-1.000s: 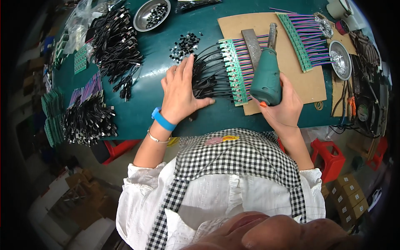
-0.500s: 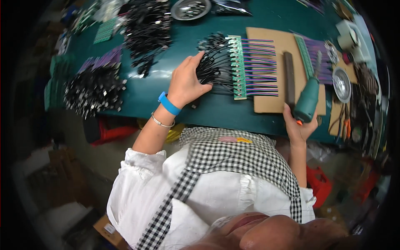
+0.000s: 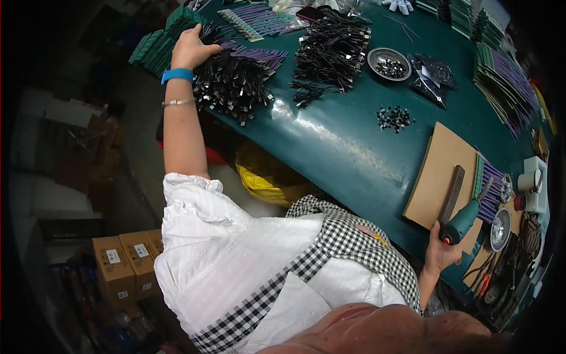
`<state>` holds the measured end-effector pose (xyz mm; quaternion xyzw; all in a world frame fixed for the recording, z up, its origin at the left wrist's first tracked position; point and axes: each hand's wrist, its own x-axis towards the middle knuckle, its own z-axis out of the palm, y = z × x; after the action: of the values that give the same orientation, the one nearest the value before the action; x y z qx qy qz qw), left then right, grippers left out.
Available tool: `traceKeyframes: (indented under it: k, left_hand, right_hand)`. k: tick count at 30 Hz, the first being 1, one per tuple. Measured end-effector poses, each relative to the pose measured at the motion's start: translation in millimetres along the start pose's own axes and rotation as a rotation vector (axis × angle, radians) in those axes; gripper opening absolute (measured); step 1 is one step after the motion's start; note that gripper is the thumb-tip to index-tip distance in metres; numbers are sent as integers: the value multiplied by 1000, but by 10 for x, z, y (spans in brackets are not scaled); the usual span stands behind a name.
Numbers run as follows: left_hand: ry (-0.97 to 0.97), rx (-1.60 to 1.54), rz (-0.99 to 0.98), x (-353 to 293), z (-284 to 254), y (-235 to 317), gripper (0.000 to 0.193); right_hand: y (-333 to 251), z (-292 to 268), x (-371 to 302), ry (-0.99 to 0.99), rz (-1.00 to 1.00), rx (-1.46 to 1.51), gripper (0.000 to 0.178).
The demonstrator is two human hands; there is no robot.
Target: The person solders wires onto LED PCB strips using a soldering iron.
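At the far left of the table, my left hand is closed around a bunch of black cables. They lead toward a green circuit-board strip with purple wires. Just below this hand lies a heap of black cables with metal plug ends. My right hand, at the lower right, grips a green hand tool with a slim grey tip; its exact kind is unclear. Beside the tool a dark brown bar rests on a cardboard sheet, close to my right thumb.
Another black cable pile lies farther back. A metal bowl holds small dark parts, with a loose heap of parts nearer. Green boards with purple wires are stacked at right. A second metal bowl and orange-handled pliers sit near the right edge.
My left hand has carried the cabled board strip from the cardboard to the far-left pile. The view has swung left. My right hand still holds the green tool by the bar.
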<state>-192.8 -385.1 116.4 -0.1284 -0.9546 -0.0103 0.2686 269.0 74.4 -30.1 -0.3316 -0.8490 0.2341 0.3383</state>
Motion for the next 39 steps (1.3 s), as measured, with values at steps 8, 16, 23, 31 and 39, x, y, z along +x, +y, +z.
traceKeyframes:
  k: [8,16,23,31,39]
  left_hand:
    - [-829,-74,-6,233,445,181,98]
    - [-958,138,-16,228,137,365,104]
    - [-332,56,354,58,-35,1615,64]
    - [-285,-782,957,-661,-10,4009,48]
    - [-239,-838,1044,-1383,85,5685,81]
  right_hand:
    - [-54,-57,-61,107,-14,-59,60]
    - [-180,-145,26,52,-222,-101,65]
    - [-116,-118,50,48,-186,-88,65]
    - [117,-388,-110,63,226,560,52]
    - [167,-1104,-648,121,287,341,48]
